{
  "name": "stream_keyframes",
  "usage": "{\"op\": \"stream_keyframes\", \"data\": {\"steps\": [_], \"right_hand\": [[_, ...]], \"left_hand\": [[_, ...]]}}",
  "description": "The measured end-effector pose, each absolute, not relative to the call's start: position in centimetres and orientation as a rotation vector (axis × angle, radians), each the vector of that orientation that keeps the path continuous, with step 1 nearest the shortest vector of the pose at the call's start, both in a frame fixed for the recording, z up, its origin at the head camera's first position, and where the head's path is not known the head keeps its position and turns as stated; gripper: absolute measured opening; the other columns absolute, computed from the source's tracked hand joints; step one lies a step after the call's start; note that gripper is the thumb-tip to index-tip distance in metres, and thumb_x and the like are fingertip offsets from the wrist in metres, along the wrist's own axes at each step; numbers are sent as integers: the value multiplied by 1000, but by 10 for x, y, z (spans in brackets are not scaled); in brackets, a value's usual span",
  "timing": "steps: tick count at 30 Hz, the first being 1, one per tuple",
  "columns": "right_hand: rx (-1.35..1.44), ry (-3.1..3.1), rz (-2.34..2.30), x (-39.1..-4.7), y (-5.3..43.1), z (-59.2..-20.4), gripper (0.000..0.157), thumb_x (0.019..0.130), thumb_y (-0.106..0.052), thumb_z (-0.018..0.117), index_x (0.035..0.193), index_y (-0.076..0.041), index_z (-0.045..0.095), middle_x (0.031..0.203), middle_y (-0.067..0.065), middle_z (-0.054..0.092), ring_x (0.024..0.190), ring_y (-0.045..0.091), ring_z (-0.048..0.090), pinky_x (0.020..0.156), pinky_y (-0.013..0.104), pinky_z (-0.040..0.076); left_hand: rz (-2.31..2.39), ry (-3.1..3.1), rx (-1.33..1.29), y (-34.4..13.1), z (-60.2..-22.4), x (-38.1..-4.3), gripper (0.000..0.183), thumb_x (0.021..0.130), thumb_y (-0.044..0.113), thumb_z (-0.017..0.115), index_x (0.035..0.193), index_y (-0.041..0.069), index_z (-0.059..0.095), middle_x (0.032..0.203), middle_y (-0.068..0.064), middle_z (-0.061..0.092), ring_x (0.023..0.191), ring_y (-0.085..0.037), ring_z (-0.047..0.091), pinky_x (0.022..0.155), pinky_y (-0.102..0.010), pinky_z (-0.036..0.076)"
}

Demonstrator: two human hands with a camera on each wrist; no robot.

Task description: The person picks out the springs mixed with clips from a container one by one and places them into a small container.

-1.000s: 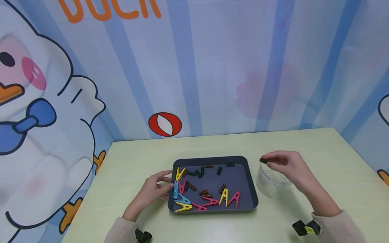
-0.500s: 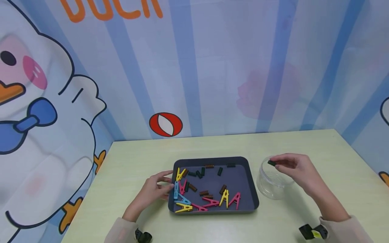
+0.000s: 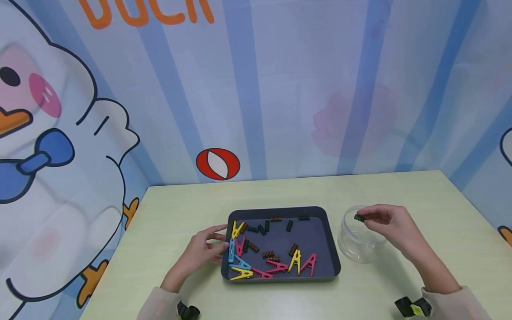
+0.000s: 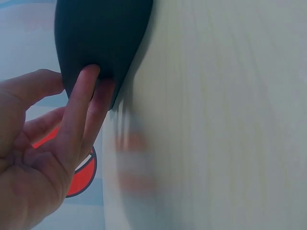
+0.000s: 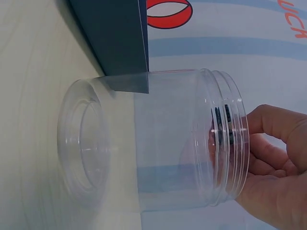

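My right hand [image 3: 390,224] pinches a small dark green spring [image 3: 359,218] at the mouth of a clear round jar [image 3: 354,251]. In the right wrist view the spring [image 5: 224,125] and fingertips show through the jar's threaded rim. No other spring is visible inside the jar [image 5: 163,143]. My left hand [image 3: 202,249] touches the left side of a dark grey tray [image 3: 280,281]. Against the tray's outer wall [image 4: 103,33], the left wrist view shows the fingers fairly straight. Green springs [image 3: 289,226], copper-coloured springs [image 3: 268,254] and coloured clothespins [image 3: 295,261] lie in the tray.
Jar and tray stand close together on a pale wooden table [image 3: 180,204], the jar to the right. Yellow, pink and blue clothespins gather along the tray's left and front sides. A printed blue curtain [image 3: 280,111] hangs behind the table.
My right hand has moved right and slightly down with the green spring, from the jar's left rim to within its mouth. My left hand stays at the tray.
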State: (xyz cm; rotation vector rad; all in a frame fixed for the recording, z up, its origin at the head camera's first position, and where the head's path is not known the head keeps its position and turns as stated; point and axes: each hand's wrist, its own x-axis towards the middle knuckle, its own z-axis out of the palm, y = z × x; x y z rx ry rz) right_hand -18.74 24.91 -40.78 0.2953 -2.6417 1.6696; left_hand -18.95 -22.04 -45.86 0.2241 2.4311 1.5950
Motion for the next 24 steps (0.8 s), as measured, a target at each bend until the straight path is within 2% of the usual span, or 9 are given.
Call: {"op": "stream_keyframes", "data": {"steps": [18,24], "right_hand": [[297,-2645,1664,-188,249,-408,25,94,2,65,117,11,66,116,25,67,92,6,68,77,20,56],[311,-2625,1680,-187,250,-407,25,94,0,66,117,11,66,111,16,70,91,3,67,77,20,56]], "left_hand": [[1599,2443,211,-222,-462,-189,56,95,4,67,146,1,46,122,-26,62,85,-30,72,63,-39,61],[1600,2445,212,-220,-463,-190,56,95,3,67,147,1,46,122,-26,62,86,-32,72,62,-39,61]]}}
